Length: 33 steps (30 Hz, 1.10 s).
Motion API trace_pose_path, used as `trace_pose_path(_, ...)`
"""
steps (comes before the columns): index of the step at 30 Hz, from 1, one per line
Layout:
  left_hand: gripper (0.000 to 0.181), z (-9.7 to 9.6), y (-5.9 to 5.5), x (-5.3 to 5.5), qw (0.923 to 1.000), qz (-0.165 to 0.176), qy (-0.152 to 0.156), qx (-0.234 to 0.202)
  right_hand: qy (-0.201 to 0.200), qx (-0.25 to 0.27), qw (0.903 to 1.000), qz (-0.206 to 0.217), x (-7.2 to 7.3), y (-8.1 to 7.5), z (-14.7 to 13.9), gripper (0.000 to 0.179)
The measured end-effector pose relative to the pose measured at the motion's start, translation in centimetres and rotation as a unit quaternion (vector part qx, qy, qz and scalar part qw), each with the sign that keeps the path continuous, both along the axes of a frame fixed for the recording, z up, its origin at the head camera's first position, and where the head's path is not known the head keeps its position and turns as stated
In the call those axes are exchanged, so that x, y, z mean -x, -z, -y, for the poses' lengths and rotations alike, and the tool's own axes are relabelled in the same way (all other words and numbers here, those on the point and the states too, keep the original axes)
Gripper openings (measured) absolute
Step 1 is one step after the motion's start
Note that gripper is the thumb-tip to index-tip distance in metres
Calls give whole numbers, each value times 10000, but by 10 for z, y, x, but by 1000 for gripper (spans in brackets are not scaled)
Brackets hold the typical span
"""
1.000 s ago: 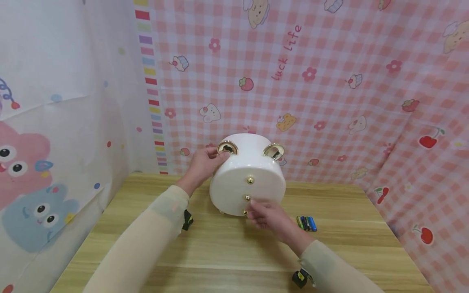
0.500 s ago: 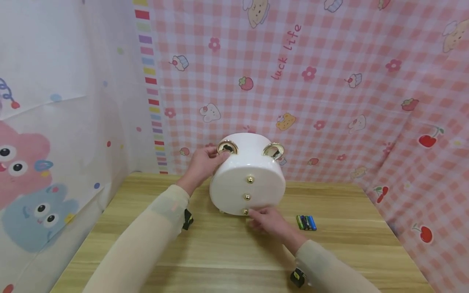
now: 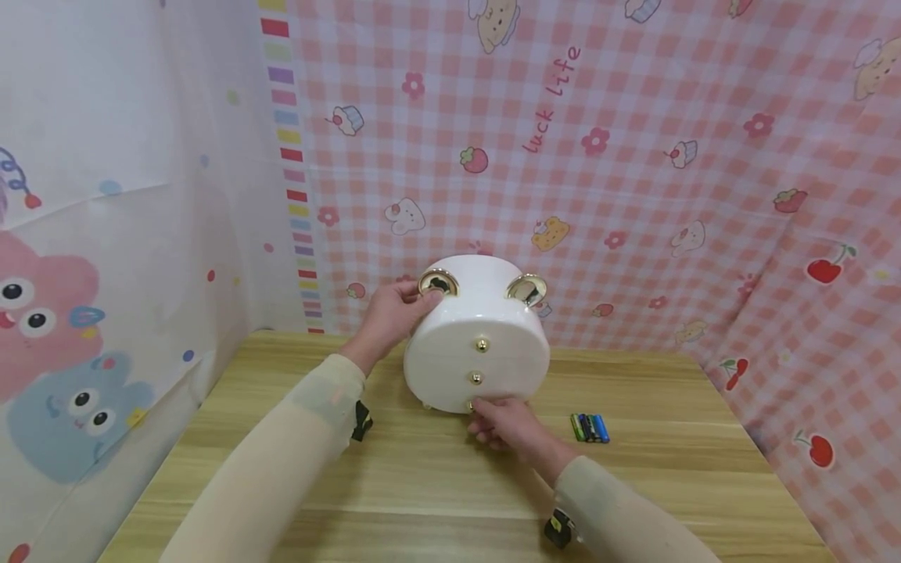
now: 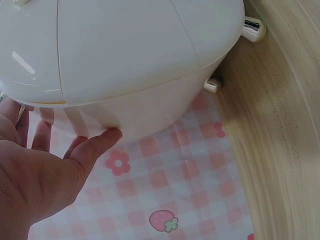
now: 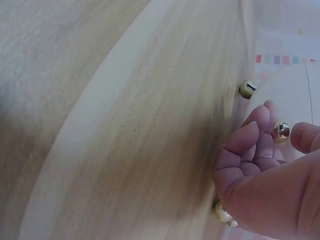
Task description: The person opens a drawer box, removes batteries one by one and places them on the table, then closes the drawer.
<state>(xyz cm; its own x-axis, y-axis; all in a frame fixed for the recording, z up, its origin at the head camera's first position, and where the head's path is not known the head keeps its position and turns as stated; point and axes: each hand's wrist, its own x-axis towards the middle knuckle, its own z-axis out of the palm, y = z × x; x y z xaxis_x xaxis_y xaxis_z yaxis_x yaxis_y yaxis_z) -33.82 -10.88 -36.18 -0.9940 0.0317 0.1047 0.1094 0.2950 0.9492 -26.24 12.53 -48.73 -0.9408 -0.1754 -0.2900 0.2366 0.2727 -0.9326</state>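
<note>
A white rounded case point(image 3: 436, 375) stands on the table with two gold ring ears on top. Three gold ball knobs run down its front, and the left wrist view shows seams and small gold feet point(image 4: 254, 29). My left hand point(image 3: 393, 317) grips its upper left side beside the left ring ear point(image 3: 438, 283), thumb at the ring and the other fingers along the side. Low at the front, my right hand point(image 3: 508, 422) pinches the lowest gold knob point(image 5: 281, 131) between thumb and curled fingers. That knob is mostly covered in the head view.
Several AA-type batteries point(image 3: 590, 428), green, black and blue, lie in a row on the wooden table point(image 3: 422, 485) right of the case. A pink checked cloth point(image 3: 450, 109) hangs behind, and a white printed sheet point(image 3: 169, 258) hangs at the left.
My right hand has moved down from near the middle knob to the lowest one, its fingertips now over it. My left hand and the case have stayed put.
</note>
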Motion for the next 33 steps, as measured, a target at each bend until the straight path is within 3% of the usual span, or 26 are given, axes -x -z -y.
trace_pose_path(10,46,-2,0,1,10000,-26,32,-37,104,227,9993,262,-1,4,4,41)
trace_pose_path(33,45,-3,-2,-2,10000,0,-78,-62,263,608,9971,379,-4,10,7,33)
